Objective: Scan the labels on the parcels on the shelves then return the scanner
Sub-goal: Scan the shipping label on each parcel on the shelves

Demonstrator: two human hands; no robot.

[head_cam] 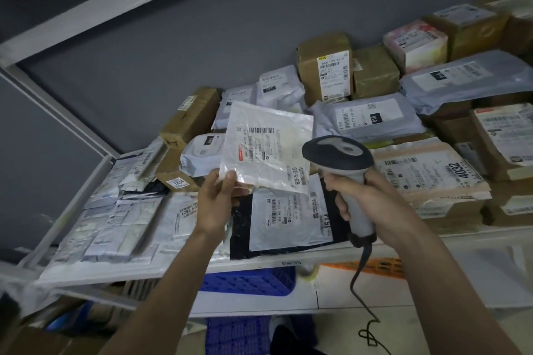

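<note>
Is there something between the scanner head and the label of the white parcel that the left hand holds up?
Nothing visible. The scanner in the right hand sits beside the white parcel, whose label faces up, uncovered; the left hand pinches only its lower corner.

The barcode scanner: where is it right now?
In the head view, right of centre: the right hand grips the barcode scanner above the shelf's front edge, beside the clear mailer.

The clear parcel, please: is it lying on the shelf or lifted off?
Lifted: the left hand pinches the clear parcel's corner above the pile.
</note>
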